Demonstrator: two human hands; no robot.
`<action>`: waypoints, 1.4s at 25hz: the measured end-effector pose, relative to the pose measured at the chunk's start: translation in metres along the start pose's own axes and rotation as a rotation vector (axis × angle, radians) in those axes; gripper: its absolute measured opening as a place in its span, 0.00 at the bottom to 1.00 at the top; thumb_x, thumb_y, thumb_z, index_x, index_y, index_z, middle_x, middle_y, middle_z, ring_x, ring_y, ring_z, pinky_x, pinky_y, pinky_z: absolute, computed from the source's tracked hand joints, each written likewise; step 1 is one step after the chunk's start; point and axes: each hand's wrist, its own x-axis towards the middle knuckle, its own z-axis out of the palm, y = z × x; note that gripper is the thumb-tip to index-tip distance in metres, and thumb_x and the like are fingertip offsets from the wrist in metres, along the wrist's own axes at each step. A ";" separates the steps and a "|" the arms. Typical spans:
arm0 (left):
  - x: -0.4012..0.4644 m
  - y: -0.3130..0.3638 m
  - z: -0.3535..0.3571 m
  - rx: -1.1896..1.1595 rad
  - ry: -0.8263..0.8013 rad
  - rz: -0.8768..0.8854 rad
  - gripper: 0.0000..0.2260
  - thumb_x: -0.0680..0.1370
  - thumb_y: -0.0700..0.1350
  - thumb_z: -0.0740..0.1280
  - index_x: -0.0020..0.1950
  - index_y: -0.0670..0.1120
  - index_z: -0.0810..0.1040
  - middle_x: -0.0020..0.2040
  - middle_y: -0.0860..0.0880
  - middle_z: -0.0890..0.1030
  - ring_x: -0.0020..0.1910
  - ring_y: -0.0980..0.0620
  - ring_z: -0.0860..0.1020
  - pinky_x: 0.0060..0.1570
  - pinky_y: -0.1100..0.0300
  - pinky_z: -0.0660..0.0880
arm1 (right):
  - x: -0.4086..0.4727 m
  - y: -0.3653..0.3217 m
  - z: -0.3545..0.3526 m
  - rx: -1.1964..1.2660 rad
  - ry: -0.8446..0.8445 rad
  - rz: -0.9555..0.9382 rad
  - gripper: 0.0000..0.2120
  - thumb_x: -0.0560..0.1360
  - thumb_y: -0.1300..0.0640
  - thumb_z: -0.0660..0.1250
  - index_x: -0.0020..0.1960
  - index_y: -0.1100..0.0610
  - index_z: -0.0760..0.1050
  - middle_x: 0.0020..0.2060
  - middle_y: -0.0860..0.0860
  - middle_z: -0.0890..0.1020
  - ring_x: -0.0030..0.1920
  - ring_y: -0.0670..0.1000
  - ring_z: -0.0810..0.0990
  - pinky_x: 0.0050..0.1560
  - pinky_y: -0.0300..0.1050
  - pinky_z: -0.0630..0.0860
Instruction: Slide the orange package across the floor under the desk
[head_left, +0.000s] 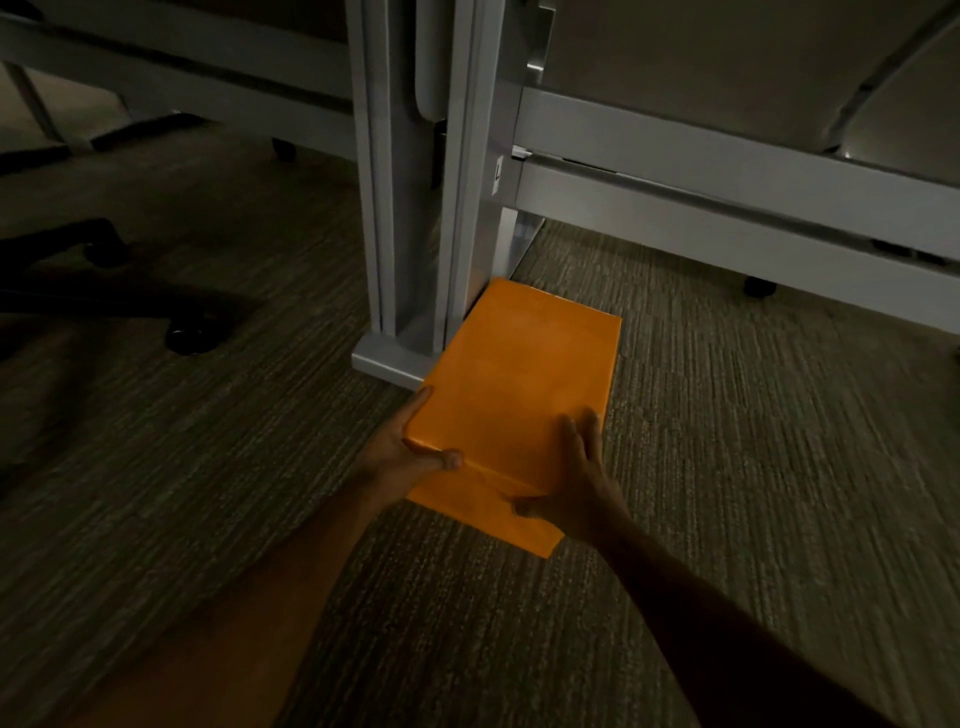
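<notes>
Dim light around me. Grey-green ribbed carpet (727, 467) covers the floor. Straight ahead a pale grey metal bench leg (410, 208) stands on its foot plate, crossbars (727, 208) running off right. A black chair base (104, 291) sits left.

One orange package (519, 395), two hands, left hand (400, 457) and right hand (576, 493), one grey post (410, 208).

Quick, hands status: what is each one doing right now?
Left hand: closed on the near left corner of the orange package.
Right hand: closed on the package's near right edge, fingers on top.
</notes>
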 end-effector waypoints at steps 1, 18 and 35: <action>0.001 0.002 0.000 0.018 0.004 -0.003 0.55 0.56 0.61 0.83 0.77 0.69 0.57 0.73 0.54 0.68 0.68 0.51 0.69 0.66 0.46 0.69 | 0.002 0.000 -0.001 0.001 0.000 0.001 0.72 0.58 0.35 0.80 0.80 0.48 0.30 0.79 0.56 0.30 0.78 0.68 0.55 0.64 0.64 0.74; -0.025 0.001 0.019 1.048 0.233 0.149 0.37 0.78 0.71 0.49 0.81 0.59 0.37 0.83 0.48 0.38 0.80 0.41 0.36 0.71 0.28 0.46 | -0.029 -0.030 0.027 -0.292 0.170 -0.050 0.47 0.78 0.40 0.64 0.81 0.54 0.36 0.82 0.58 0.40 0.81 0.61 0.39 0.81 0.61 0.44; -0.039 0.071 0.035 1.476 0.030 -0.041 0.25 0.84 0.42 0.55 0.80 0.36 0.54 0.79 0.36 0.61 0.77 0.37 0.60 0.75 0.39 0.55 | -0.029 -0.050 0.005 -0.324 -0.067 0.066 0.36 0.81 0.37 0.52 0.80 0.44 0.35 0.82 0.53 0.39 0.81 0.63 0.40 0.77 0.68 0.55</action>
